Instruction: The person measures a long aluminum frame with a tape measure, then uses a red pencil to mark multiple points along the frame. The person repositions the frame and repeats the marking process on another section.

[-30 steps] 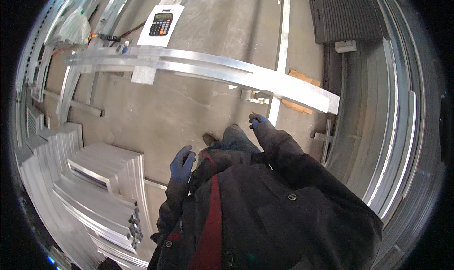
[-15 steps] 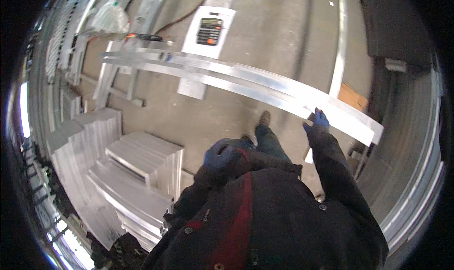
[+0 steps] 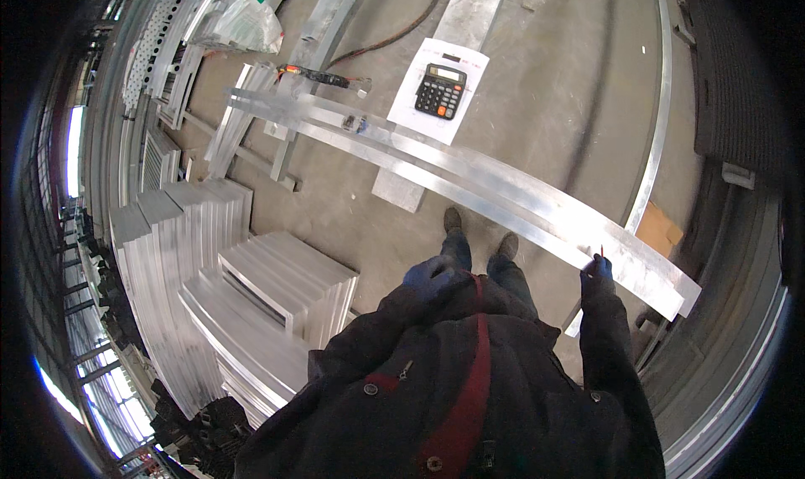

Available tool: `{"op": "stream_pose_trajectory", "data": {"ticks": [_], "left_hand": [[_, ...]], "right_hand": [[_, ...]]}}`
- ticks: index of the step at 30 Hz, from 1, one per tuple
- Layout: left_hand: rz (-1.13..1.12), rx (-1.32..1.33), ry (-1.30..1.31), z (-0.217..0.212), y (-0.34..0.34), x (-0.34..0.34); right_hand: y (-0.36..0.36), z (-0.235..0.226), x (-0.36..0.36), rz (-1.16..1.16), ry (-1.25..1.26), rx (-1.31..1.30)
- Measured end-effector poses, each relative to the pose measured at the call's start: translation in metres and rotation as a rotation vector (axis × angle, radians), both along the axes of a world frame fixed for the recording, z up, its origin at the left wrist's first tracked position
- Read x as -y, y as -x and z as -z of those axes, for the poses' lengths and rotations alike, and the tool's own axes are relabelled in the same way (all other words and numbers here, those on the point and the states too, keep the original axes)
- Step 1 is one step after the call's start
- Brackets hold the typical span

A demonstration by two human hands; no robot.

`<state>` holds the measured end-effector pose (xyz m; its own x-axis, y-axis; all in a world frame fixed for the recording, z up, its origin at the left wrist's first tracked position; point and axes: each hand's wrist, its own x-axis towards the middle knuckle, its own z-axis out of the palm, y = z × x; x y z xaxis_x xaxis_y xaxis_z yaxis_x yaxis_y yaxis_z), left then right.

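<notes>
In a blue glove, my right hand point(image 3: 597, 269) is closed around a thin red pencil-like stick point(image 3: 601, 251), at the near edge of a long silver metal bar point(image 3: 503, 177) toward its right end. The bar has a channel-like profile and runs slantwise in front of me, resting across metal supports. My left hand point(image 3: 434, 279), also gloved in blue, is held curled at my waist, away from the bar. What its fingers hold, if anything, is hidden. On the bar's left part sits a small dark object point(image 3: 355, 124), too small to name.
Beyond the bar, a black calculator point(image 3: 440, 91) lies on a white sheet point(image 3: 404, 102) over a support beam point(image 3: 474, 10). An orange-black tool point(image 3: 314, 76) sits farther left. Stacked metal profiles point(image 3: 285, 278) stand at my left. Brown cardboard point(image 3: 658, 227) lies past the bar's right end.
The view has shifted, so the bar and calculator appear farther right and lower. My right hand's fingers, earlier reaching over the bar, are now drawn in, with the red stick plainly showing upright.
</notes>
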<state>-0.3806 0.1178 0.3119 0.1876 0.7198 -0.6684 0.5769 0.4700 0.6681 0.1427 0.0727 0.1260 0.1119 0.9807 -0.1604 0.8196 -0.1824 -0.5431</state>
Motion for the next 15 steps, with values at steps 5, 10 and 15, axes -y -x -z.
{"op": "stream_pose_trajectory", "data": {"ticks": [5, 10, 15], "left_hand": [[0.076, 0.005, -0.056, 0.027, 0.031, -0.040], [0.079, 0.009, 0.037, 0.044, 0.080, -0.066], [0.049, -0.048, 0.069, 0.057, 0.117, -0.079]], "right_hand": [[0.025, 0.022, -0.003, 0.767, 0.308, -0.835], [0.038, 0.059, 0.015, 0.093, -0.161, 0.112], [0.040, 0.078, -0.004, 1.260, 0.198, -1.012]]}}
